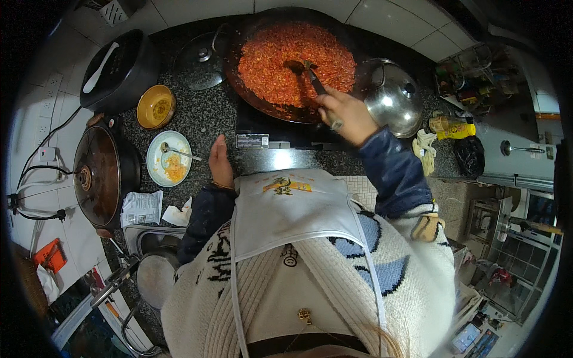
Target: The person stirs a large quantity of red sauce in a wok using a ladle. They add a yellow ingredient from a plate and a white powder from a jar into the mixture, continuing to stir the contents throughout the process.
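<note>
A large dark wok (241, 96) holds a wide heap of chopped red mixture (286, 58) that looks like minced chili. My right hand (351, 116) is closed around the handle of a cooking spatula (317, 84), whose head is partly sunk in the mixture near the wok's middle. Beneath the wok is a black cooktop (250, 121) with a label on its front. My left hand (220, 161) rests at the counter's front edge, fingers extended, holding nothing. Left of it is a pale plate (152, 154) with a metal spoon (181, 153) and yellowish food remnants (174, 170).
A glass lid (192, 67) and a yellow-brown bowl (144, 112) lie left of the wok. Further left stand a black rice cooker (130, 67) and a lidded pot (98, 174). A domed metal lid (394, 107) leans on the right, near a cloth (424, 150) and a yellow bottle (456, 130).
</note>
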`<control>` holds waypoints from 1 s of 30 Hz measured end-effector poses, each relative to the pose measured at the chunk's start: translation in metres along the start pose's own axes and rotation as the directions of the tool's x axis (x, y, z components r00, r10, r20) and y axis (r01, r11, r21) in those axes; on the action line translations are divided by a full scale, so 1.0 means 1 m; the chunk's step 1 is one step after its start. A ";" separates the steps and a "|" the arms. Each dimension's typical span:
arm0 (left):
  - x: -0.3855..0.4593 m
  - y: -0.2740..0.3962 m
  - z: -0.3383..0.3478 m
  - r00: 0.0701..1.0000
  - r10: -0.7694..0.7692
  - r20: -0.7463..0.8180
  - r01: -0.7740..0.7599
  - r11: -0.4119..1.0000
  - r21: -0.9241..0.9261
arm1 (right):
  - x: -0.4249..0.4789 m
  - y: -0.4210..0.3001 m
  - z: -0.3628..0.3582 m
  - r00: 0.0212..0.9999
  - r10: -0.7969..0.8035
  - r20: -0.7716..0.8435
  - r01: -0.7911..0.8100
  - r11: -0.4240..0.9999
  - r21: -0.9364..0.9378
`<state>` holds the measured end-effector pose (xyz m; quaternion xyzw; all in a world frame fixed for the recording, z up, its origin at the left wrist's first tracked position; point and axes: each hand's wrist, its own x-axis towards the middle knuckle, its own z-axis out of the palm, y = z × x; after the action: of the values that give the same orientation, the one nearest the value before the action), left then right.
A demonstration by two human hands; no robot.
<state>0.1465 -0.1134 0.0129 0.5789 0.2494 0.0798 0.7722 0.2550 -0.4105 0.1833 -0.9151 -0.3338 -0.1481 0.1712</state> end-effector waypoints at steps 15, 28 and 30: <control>0.009 -0.018 -0.012 0.997 0.078 -0.013 -0.077 0.993 0.090 | 0.010 0.088 -0.013 0.642 0.721 -0.261 -0.575 0.679 0.457; 0.000 0.005 -0.008 0.996 0.062 -0.067 -0.054 0.992 0.118 | 0.001 0.016 0.022 0.880 0.462 -0.114 -0.306 0.732 0.609; 0.002 0.006 0.000 0.996 0.063 -0.056 -0.056 0.990 0.127 | -0.009 0.001 0.000 0.955 0.255 -0.149 -0.176 0.897 0.406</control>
<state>0.1492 -0.1110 0.0181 0.6307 0.2595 0.1043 0.7239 0.2491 -0.4169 0.1792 -0.8749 -0.2337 -0.1495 0.3969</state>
